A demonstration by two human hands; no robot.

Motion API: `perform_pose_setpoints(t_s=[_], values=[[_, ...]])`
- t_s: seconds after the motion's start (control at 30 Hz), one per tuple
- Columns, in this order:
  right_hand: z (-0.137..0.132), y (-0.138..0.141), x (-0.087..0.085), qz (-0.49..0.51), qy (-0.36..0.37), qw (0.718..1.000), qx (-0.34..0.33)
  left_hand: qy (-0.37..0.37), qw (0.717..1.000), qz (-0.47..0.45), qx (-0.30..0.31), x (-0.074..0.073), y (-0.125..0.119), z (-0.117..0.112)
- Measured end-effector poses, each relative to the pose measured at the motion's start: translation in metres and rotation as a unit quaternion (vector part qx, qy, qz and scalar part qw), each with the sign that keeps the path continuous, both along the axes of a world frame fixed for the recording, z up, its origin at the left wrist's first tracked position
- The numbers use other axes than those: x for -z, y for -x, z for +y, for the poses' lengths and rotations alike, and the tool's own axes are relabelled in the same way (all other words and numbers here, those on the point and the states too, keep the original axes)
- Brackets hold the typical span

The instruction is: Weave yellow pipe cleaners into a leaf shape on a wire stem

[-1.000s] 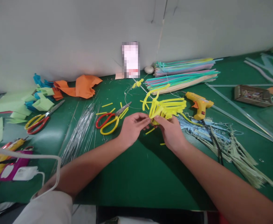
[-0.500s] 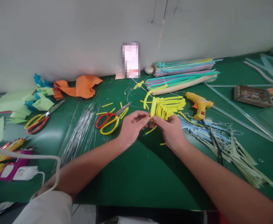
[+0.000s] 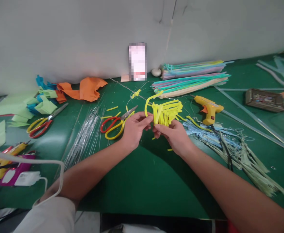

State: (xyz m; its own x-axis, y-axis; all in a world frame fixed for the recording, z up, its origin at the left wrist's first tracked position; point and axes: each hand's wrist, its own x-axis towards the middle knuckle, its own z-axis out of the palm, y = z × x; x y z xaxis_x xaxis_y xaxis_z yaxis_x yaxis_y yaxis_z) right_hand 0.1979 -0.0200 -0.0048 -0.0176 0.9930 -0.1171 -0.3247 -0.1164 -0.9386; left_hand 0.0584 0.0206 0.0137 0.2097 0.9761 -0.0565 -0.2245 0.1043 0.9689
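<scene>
Both of my hands meet over the middle of the green table point(image 3: 142, 181), holding a bundle of looped yellow pipe cleaners point(image 3: 166, 111) a little above it. My left hand point(image 3: 134, 127) pinches the bundle's near left end with curled fingers. From the right, my right hand point(image 3: 174, 136) grips the base of the same bundle. The yellow loops fan out away from me, and one long strand arcs up to the left.
Red-and-yellow scissors point(image 3: 116, 124) lie just left of my hands, a second pair point(image 3: 42, 124) farther left. A yellow glue gun point(image 3: 208, 108) sits to the right. Thin wires point(image 3: 83, 136), coloured pipe cleaner bundles point(image 3: 192, 79), paper scraps point(image 3: 83, 89), pale strips point(image 3: 243, 155) and a small tray point(image 3: 264, 98) surround them.
The yellow bundle and both hands have shifted a little to the left and turned; the loops look more gathered than a second ago.
</scene>
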Motion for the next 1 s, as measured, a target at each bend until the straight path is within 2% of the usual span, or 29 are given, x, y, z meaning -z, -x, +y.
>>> perform_pose_setpoints(t_s=[0.27,0.33,0.4,0.43,0.47,0.5,0.53,0.6,0.63,0.67,0.7,0.73,0.8,0.9,1.0], values=[[0.001,0.003,0.0,0.014,0.024,0.999,0.032,-0.031,0.998,0.046,0.007,0.003,0.0,0.0],[0.001,0.003,0.0,0.012,0.017,0.998,0.054,-0.049,0.993,0.1,0.037,-0.002,0.003,0.004],[0.003,0.0,0.0,-0.003,0.007,0.996,0.086,-0.097,0.97,0.207,0.085,-0.013,0.012,0.011],[0.004,-0.002,0.001,-0.012,0.004,0.994,0.106,-0.136,0.943,0.286,0.103,-0.02,0.019,0.016],[0.005,-0.003,0.001,-0.019,0.001,0.992,0.126,-0.187,0.901,0.38,0.098,-0.027,0.027,0.021],[0.006,-0.005,0.002,-0.022,0.0,0.989,0.145,-0.232,0.84,0.484,0.085,-0.035,0.035,0.026],[0.007,-0.007,0.002,-0.021,-0.001,0.987,0.162,-0.244,0.768,0.588,0.074,-0.042,0.045,0.03],[0.009,-0.009,0.003,-0.014,0.002,0.983,0.181,-0.195,0.637,0.741,0.088,-0.052,0.062,0.035],[0.01,-0.009,0.003,-0.01,0.004,0.982,0.187,-0.159,0.588,0.786,0.105,-0.055,0.069,0.036],[0.01,-0.009,0.003,-0.008,0.006,0.982,0.19,-0.124,0.551,0.816,0.121,-0.057,0.075,0.034],[0.011,-0.009,0.003,-0.006,0.009,0.981,0.193,-0.095,0.528,0.833,0.136,-0.057,0.079,0.032],[0.011,-0.008,0.003,-0.006,0.012,0.981,0.194,-0.072,0.515,0.842,0.145,-0.056,0.082,0.03],[0.011,-0.007,0.003,-0.006,0.014,0.981,0.192,-0.05,0.511,0.846,0.144,-0.052,0.085,0.025],[0.01,-0.006,0.003,-0.003,0.015,0.983,0.185,-0.041,0.53,0.839,0.118,-0.041,0.085,0.023],[0.01,-0.006,0.001,0.001,0.02,0.983,0.181,-0.043,0.561,0.822,0.089,-0.03,0.088,0.027]])
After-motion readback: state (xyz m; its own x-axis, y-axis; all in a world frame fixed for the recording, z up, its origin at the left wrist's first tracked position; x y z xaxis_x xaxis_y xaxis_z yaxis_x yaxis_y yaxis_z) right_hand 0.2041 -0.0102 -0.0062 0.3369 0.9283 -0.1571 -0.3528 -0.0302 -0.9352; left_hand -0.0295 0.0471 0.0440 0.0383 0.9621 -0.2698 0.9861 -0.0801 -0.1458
